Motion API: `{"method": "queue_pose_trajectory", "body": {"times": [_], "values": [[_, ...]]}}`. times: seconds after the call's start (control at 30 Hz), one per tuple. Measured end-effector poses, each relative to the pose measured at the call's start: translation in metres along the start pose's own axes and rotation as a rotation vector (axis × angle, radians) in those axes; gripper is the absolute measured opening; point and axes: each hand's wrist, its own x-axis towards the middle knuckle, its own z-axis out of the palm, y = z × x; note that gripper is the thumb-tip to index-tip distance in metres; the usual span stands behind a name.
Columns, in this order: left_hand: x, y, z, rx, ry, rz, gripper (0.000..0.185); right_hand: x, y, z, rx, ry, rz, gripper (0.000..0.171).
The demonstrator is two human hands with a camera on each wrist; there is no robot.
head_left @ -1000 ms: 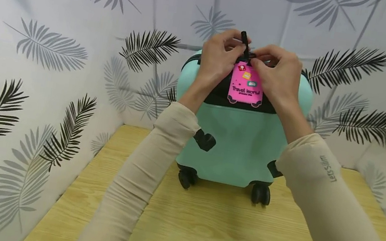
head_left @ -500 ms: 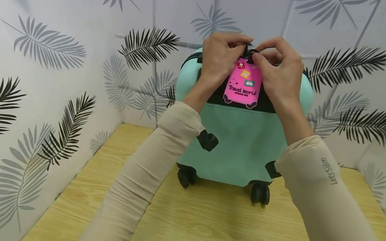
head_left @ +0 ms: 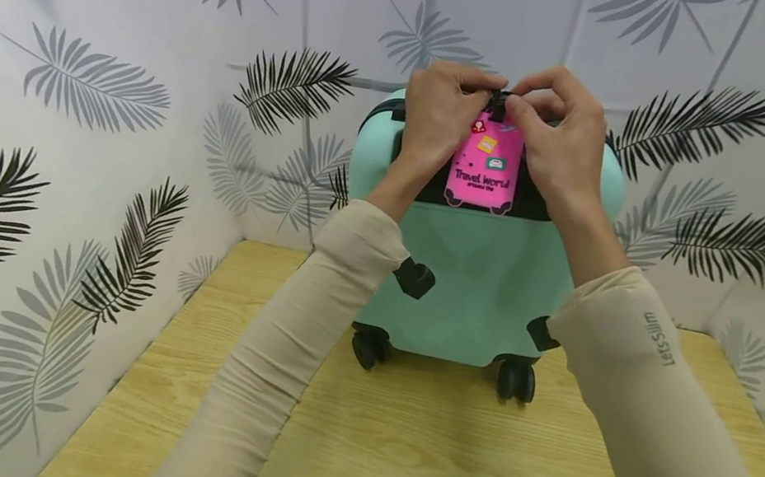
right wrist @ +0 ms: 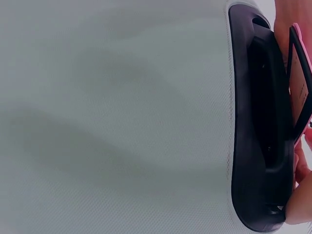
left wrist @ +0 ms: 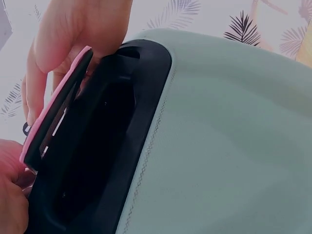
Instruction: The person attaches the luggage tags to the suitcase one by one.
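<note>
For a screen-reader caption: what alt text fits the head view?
Both hands, left hand and right hand, pinch the black strap of a pink luggage tag atop a mint-green suitcase standing on a wooden table.

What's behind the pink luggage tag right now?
Behind the pink luggage tag is the black handle recess of the mint suitcase. Both hands cover the strap's attachment.
</note>
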Motion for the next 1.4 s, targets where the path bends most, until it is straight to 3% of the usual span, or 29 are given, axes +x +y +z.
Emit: {"method": "queue_pose_trajectory", "body": {"times": [0.9,1.2,1.4], "values": [[-0.001,0.001,0.0,0.027,-0.049,0.002,0.028,0.003,-0.006,-0.005,0.012,-0.049,0.101,0.005],[-0.003,-0.001,-0.002,-0.087,-0.119,0.01,0.023,0.005,-0.007,-0.005,-0.025,-0.046,0.147,0.006],[-0.003,-0.005,-0.013,-0.137,-0.218,0.015,0.034,0.004,-0.006,-0.004,-0.052,-0.027,0.124,0.005]]}}
